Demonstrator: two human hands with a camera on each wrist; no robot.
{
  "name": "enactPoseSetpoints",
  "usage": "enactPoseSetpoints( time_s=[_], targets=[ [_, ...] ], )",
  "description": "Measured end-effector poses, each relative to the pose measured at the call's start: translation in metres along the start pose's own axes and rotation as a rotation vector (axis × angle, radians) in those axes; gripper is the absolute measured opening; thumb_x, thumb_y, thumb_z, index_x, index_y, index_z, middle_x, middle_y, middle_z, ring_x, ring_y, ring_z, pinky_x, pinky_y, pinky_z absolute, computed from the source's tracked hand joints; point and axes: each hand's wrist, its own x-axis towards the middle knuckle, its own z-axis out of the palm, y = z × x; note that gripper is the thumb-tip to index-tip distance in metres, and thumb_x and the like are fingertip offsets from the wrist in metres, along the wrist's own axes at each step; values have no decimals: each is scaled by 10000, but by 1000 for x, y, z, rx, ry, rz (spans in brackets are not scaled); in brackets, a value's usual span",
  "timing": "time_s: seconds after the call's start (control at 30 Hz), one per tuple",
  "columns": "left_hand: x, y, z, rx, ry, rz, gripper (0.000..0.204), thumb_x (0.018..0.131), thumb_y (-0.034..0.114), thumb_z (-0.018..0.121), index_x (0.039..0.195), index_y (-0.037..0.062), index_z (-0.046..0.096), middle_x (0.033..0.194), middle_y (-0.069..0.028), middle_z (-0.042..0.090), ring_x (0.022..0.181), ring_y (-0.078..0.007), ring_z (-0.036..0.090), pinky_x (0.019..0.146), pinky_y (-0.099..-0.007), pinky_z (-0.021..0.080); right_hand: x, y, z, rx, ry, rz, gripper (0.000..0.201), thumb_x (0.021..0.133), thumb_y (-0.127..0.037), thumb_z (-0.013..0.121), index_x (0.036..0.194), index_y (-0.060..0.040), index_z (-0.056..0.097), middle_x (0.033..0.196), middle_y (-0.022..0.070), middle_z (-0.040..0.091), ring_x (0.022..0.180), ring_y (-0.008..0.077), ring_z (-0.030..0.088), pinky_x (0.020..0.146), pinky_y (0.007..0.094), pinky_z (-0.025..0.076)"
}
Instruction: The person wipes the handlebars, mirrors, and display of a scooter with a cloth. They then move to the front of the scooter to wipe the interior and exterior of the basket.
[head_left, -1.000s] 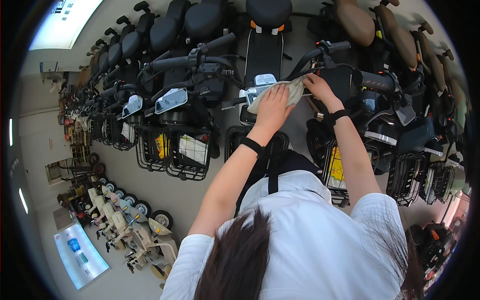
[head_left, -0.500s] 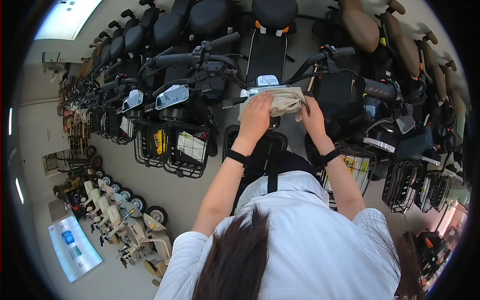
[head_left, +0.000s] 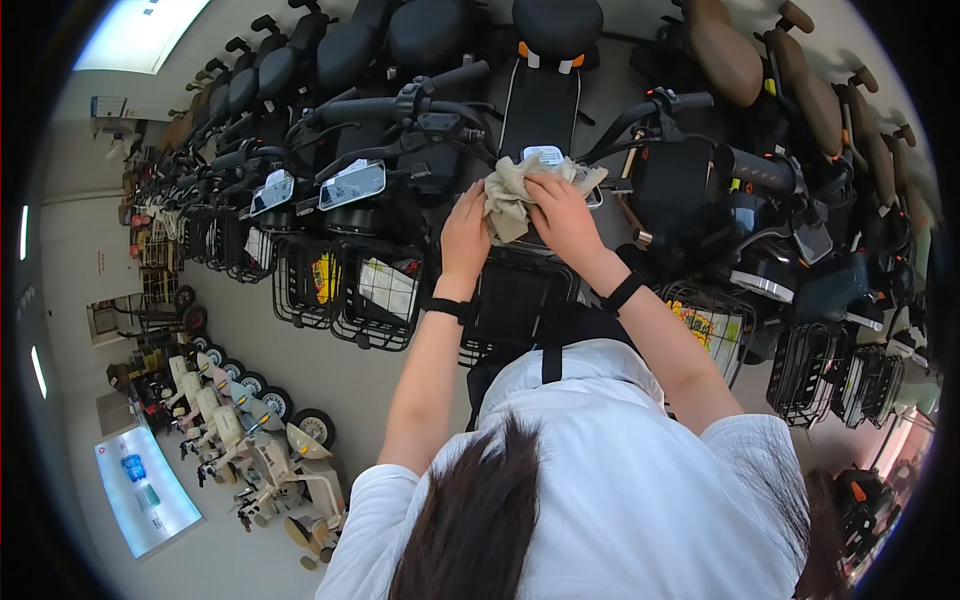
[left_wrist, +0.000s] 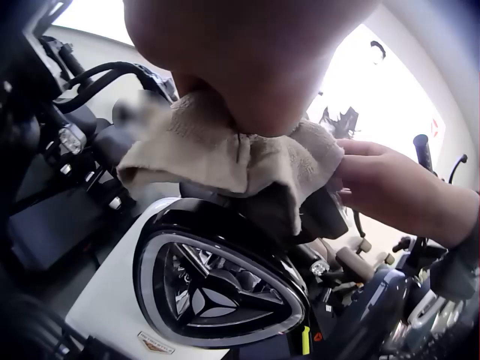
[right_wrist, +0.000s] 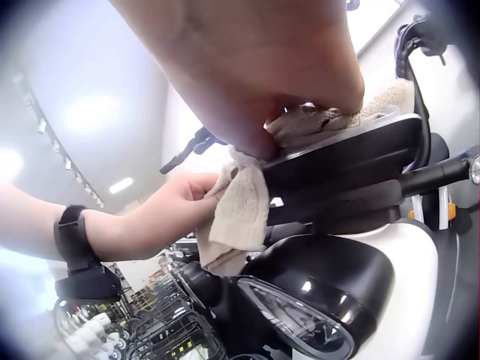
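Observation:
A crumpled beige cloth (head_left: 512, 200) lies over the dash display of an electric bike, between my two hands. My left hand (head_left: 466, 240) is at the cloth's left end. Seen from the right wrist, its thumb and fingers pinch a hanging fold of cloth (right_wrist: 241, 202). My right hand (head_left: 567, 220) holds the bunched cloth from the right, its fingers bent over the top of the display. The display's black housing (right_wrist: 352, 154) shows below the cloth; most of its screen is covered. Under it sits the bike's triangular headlight (left_wrist: 217, 292).
Handlebars (head_left: 435, 120) spread to both sides. A black wire basket (head_left: 520, 300) is in front of the body. More parked bikes crowd left and right, with phone-like displays (head_left: 352, 184) and baskets (head_left: 375, 295). A row of pale scooters (head_left: 265, 440) stands lower left.
The cloth has been bunched up and shifted left. My left hand moved from atop it to its left end, while the right hand came left onto the cloth over the display.

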Motion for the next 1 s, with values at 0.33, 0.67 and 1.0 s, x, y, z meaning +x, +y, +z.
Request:
enactPoseSetpoints(
  time_s=[0.33,0.67,1.0],
  targets=[
    [24,-20,11,161,-38,-24,273,857,53,641,1117,-24,672,1139,-192,708,1125,-362,674,1014,-453,538,5,-3,16,93,-28,8,400,901,-61,662,1295,-4,623,1289,151,632,1197,365,596,1031,463,479],
    [28,-71,17,318,-48,-48,126,852,75,589,956,30,644,928,-170,691,927,-393,672,819,-499,535,23,9,22,-6,-24,52,302,878,-144,656,1173,-87,679,1134,69,671,1108,295,630,948,449,491],
    [4,-98,-27,-154,101,-399,249,1015,159,546,1117,-15,693,1048,-240,714,1017,-447,659,870,-450,516,31,-6,50,-16,4,-71,203,908,-219,716,1059,-89,756,1094,50,721,1106,284,633,950,423,527]
  ],
)
